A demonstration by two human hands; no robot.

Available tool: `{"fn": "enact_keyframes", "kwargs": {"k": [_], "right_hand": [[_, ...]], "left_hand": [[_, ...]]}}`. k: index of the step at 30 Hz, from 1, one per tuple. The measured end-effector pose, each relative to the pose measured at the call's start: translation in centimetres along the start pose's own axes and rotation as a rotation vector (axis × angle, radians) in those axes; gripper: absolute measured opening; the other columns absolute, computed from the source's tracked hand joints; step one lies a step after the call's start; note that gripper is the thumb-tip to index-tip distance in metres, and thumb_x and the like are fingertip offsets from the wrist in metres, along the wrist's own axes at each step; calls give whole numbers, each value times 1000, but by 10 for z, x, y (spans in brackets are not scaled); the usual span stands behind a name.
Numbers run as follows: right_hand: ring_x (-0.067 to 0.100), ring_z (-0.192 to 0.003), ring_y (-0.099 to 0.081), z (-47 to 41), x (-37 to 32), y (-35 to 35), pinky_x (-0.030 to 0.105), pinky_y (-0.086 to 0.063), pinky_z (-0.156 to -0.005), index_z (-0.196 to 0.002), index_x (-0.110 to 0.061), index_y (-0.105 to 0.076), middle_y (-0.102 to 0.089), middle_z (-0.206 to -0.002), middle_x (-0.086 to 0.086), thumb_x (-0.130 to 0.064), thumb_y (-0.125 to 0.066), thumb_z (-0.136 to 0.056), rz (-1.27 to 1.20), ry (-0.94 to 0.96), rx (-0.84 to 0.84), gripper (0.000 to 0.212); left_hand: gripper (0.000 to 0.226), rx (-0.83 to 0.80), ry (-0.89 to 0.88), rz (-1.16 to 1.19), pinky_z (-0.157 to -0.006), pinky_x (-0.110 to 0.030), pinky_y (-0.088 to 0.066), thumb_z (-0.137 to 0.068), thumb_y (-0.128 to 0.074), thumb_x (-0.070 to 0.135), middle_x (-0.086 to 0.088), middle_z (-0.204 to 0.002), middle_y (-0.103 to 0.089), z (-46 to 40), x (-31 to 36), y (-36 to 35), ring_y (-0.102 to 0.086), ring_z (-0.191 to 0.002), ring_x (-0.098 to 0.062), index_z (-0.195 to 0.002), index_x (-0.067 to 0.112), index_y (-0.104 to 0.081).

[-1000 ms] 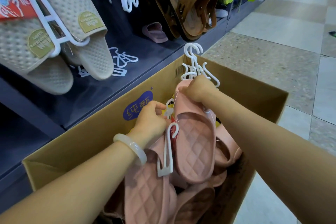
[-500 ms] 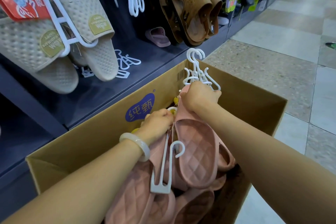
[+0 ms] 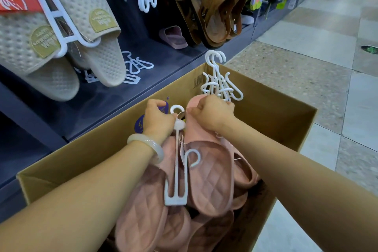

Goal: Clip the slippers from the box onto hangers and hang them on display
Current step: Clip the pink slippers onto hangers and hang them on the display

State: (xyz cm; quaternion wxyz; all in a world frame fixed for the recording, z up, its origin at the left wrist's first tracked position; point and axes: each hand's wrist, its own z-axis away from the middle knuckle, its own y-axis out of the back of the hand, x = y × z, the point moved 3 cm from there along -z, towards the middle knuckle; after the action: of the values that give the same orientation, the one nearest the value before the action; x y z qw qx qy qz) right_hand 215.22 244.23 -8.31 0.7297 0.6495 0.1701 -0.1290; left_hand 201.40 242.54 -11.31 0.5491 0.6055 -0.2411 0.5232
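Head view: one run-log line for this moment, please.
stage: clipping over box | left hand: grips hanger | right hand: holds pink slipper, spare hangers | hung: no

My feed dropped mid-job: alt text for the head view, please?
Over a cardboard box of pink slippers, the left hand grips a white hanger while the right hand holds a slipper and spare hangers.

**Materials and finishes**

The pink slippers (image 3: pixel 210 176) looked like soft matt foam with a quilted diamond surface. The hanger (image 3: pixel 177 170) was smooth, glossy white plastic. The box (image 3: pixel 272 112) was plain brown cardboard, matt. The bracelet (image 3: pixel 146 145) looked polished and translucent. The floor (image 3: pixel 296 80) showed speckled stone tiles.
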Motion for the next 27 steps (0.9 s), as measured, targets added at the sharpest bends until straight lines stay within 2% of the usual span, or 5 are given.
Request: {"fn": "enact_keyframes", "kwargs": {"k": [5,13,17,22,27], "right_hand": [[18,-51,-41,6,4,-11,32,-43,-61,-52,-12,-44,-43,-51,5,-37,-63,-86,-205,176,-214,46],[16,-93,-56,-12,1,9,29,-46,-80,-107,-16,-58,-59,-96,-4,-41,-52,-91,-482,125,-97,31],[15,-75,-51,-12,-1,11,31,-44,-71,-72,-23,-48,-54,-77,-2,-28,-47,-94,-517,125,-83,22],[15,-73,-45,-11,-5,16,27,-37,-63,-84,-13,-47,-51,-80,2,-27,-41,-96,-503,127,-15,19],[9,-64,-39,-11,-7,29,21,-33,-56,-81,-14,-45,-44,-72,-4,-26,-39,-97,-565,107,143,21]], "left_hand": [[54,99,73,286,-84,-47,-55,-77,-68,4,-1,-99,-50,-17,28,9,-63,-95,-29,-121,20,-43],[13,-199,-74,200,-50,-18,-45,-83,-67,7,-6,-71,-62,-4,33,4,-54,-54,-12,-74,15,-62],[4,-274,-310,0,-75,-37,-57,-79,-69,27,0,-80,-67,0,39,12,-65,-74,-18,-78,27,-65],[82,-321,-380,-635,-110,-38,-32,-68,-65,65,-3,-140,-45,2,32,21,-39,-131,-22,-135,22,-45],[37,-328,-468,-368,-73,-17,-40,-72,-75,44,3,-100,-57,8,48,28,-54,-90,-8,-98,20,-64]]}}
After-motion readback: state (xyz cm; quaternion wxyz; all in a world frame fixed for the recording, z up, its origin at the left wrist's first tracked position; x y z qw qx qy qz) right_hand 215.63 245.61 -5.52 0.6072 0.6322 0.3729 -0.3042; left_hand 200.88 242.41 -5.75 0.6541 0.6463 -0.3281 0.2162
